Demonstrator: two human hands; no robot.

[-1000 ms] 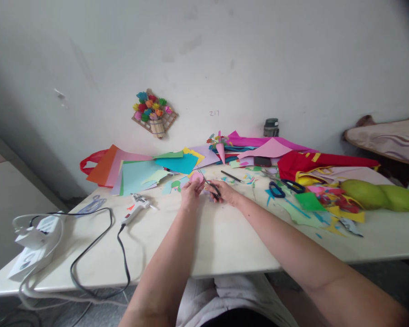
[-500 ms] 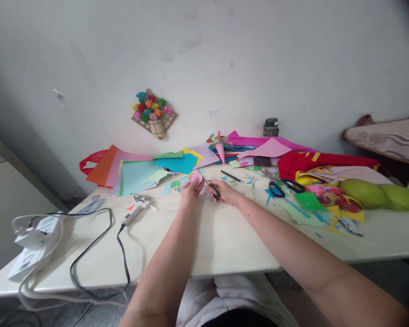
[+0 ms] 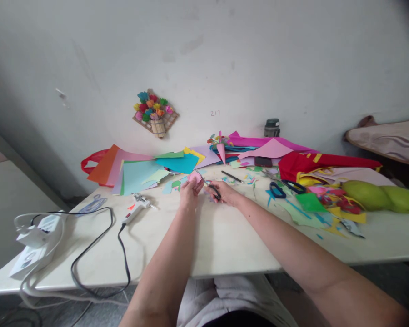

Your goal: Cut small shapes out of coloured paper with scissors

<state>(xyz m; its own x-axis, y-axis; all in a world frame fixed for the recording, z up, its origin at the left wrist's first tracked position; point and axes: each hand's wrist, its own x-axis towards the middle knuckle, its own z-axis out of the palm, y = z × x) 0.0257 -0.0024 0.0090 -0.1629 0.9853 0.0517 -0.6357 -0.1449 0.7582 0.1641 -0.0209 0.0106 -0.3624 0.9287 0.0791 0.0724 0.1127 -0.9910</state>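
Between the fingers of my left hand [image 3: 190, 190] is a small piece of pink paper [image 3: 194, 176]. My right hand [image 3: 225, 193] is closed on the dark handles of a pair of scissors [image 3: 215, 191]. The scissor blades point up and left, close beside the pink paper; whether they touch it I cannot tell. Both hands are near the middle of the table [image 3: 231, 245]. Green paper bits [image 3: 176, 184] lie just left of my left hand, and a black pen [image 3: 233, 176] lies beyond my right hand.
A glue gun [image 3: 136, 210] with its cord lies to the left, near a white power strip [image 3: 37, 247]. Coloured paper sheets [image 3: 139, 175] line the back. Another pair of scissors [image 3: 278, 190], paper scraps and green pillow-like shapes [image 3: 364, 194] are on the right.
The pink paper has turned in my left hand and now shows a more angular outline. My right hand and the scissors stay nearly in place. The view has shifted very slightly.
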